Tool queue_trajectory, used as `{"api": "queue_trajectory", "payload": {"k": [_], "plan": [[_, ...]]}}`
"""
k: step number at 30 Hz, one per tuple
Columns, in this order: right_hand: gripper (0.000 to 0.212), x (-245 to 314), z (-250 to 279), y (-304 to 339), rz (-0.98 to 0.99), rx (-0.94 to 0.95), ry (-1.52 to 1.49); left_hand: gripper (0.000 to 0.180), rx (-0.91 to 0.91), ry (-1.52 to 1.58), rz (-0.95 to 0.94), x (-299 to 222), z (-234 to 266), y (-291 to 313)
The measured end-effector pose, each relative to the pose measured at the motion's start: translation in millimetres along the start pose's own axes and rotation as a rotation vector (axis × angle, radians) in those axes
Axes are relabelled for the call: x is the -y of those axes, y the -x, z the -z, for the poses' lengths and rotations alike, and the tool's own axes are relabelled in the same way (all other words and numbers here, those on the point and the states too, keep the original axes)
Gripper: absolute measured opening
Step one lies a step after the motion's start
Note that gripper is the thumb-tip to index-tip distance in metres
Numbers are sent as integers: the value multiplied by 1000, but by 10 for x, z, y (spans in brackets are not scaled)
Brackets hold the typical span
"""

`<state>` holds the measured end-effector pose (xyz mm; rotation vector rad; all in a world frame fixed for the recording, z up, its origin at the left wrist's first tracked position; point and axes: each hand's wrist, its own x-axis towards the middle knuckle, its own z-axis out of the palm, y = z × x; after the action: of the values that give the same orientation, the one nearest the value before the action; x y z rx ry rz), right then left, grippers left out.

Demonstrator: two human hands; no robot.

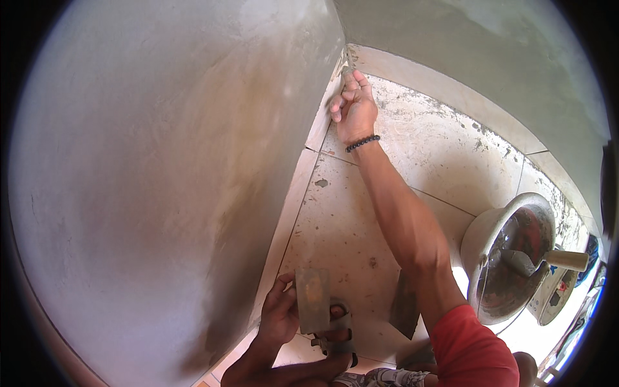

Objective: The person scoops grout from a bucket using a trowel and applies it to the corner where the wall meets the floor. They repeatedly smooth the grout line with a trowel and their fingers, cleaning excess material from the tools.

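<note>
My right hand (pixel 356 111), with a black bead bracelet (pixel 363 143) at the wrist, reaches to the far corner where two walls meet the floor. Its fingers are half bent and apart, and the fingertips are at the low tile skirting (pixel 320 124). Whether a small scrap lies at the fingertips is hard to make out. At the lower middle, my left hand (pixel 280 311) grips a flat rectangular plastering trowel (pixel 314 300) from its left side. The trowel's grey plate faces up, stained yellowish in the middle; its handle is hidden.
A smooth grey plastered wall (pixel 148 161) rises along the left. On the right stands a dirty bucket (pixel 476 242) holding a tool with a wooden handle (pixel 567 260). Pale floor tiles (pixel 348 219) carry mortar spots. My sandalled foot (pixel 336 332) is beside the trowel.
</note>
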<state>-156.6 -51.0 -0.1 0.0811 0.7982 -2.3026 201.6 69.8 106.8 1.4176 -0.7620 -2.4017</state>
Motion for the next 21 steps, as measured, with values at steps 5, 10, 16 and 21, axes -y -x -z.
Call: {"api": "queue_trajectory", "payload": {"k": [5,10,16,21], "plan": [[59,-9,205,185,-69,-3,-104,32,21,1,5,-10,-9,-2],[59,28,227,-44,-41,-98,-207,32,37,-19,-22,-11,-5,18],[63,47,60,-321,-33,-71,-282,33,9,-13,-8,20,26,37],[65,107,-131,-202,28,-4,-141,34,32,10,-14,-18,5,30]]}}
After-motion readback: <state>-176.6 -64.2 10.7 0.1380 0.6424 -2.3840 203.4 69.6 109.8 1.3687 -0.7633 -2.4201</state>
